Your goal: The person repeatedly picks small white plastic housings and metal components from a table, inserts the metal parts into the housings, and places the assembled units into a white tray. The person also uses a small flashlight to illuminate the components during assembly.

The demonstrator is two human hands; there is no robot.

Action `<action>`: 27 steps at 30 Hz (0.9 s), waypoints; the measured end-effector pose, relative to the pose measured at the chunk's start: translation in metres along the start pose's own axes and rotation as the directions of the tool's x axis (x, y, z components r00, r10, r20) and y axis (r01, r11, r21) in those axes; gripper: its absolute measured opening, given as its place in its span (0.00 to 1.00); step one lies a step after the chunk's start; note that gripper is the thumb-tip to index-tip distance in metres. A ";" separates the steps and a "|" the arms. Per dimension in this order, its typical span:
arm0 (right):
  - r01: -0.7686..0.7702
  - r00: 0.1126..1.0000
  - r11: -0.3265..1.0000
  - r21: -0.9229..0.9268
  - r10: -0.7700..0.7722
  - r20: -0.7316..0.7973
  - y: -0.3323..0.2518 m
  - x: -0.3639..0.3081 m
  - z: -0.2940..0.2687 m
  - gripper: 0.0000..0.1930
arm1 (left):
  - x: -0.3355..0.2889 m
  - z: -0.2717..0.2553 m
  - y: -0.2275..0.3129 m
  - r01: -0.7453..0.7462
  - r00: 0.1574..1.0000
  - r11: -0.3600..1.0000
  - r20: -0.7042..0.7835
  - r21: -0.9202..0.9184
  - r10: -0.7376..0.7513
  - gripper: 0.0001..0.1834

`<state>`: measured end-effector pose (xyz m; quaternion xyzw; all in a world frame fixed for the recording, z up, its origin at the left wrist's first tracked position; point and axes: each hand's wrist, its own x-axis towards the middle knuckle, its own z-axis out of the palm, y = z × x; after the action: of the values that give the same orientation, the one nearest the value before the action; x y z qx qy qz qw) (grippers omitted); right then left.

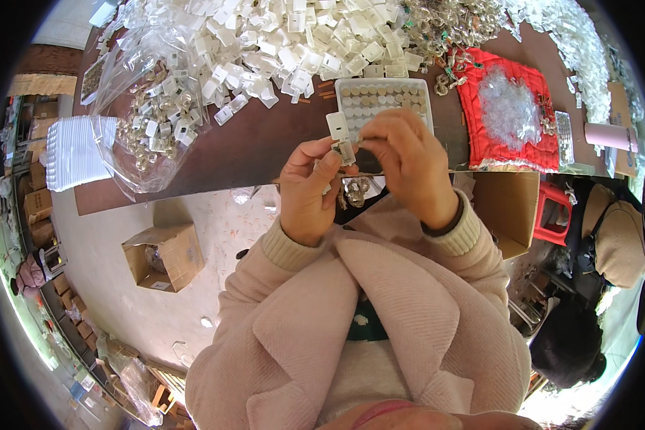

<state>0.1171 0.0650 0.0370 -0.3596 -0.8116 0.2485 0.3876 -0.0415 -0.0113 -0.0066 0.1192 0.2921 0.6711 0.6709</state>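
My left hand [309, 190] grips a small white hinged plastic case [338, 126] between thumb and fingers, its lid standing open and away from me. At the lower half of the case, my right hand [412, 165] has its thumb and index finger pinched together. Whatever sits between those fingertips is too small to name. Just behind both hands lies a white tray [383, 80] with rows of small round discs [408, 94]. A large heap of similar white plastic pieces [294, 50] covers the table beyond it.
The brown table [222, 154] bears a clear bag [147, 136] of white cases and shiny parts, stacked white trays [79, 153], and a red cloth [484, 143] under clear plastic pieces. Cardboard boxes [183, 254] [505, 208] stand below, near a red stool [554, 215].
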 end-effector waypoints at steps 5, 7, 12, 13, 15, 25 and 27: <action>0.008 0.997 1.000 0.012 -0.009 0.082 -0.018 -0.009 0.001 0.10 | -0.002 0.008 -0.005 -0.102 0.995 0.994 0.008 0.049 0.102 0.12; 0.011 0.996 1.000 0.004 -0.012 0.093 -0.019 -0.009 0.000 0.11 | -0.003 0.009 -0.005 -0.117 0.993 0.991 0.015 0.064 0.116 0.11; 0.089 0.995 0.995 0.043 -0.087 -0.041 -0.013 -0.005 -0.002 0.13 | -0.004 0.005 0.001 0.010 1.000 0.997 0.021 0.083 -0.012 0.09; 0.116 0.991 0.992 0.040 -0.113 -0.068 -0.012 -0.004 -0.001 0.13 | -0.003 0.005 0.001 0.035 0.999 0.997 0.034 0.069 -0.038 0.09; 0.123 0.992 0.990 0.073 -0.120 -0.044 -0.010 -0.004 0.001 0.13 | -0.003 0.003 0.002 0.079 0.996 0.996 0.045 0.045 -0.081 0.10; -0.017 0.983 0.960 -0.278 -0.034 -0.181 0.020 0.008 0.011 0.12 | 0.001 0.001 0.004 0.041 0.996 0.996 -0.081 0.081 -0.034 0.10; 0.008 0.987 0.934 -0.358 -0.064 -0.146 0.030 0.012 0.015 0.14 | 0.003 0.000 0.005 0.036 0.997 0.997 -0.074 0.070 -0.031 0.10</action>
<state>0.1114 0.0913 0.0130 -0.4271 -0.8170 0.0613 0.3824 -0.0460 -0.0077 -0.0047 0.1138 0.3420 0.6529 0.6662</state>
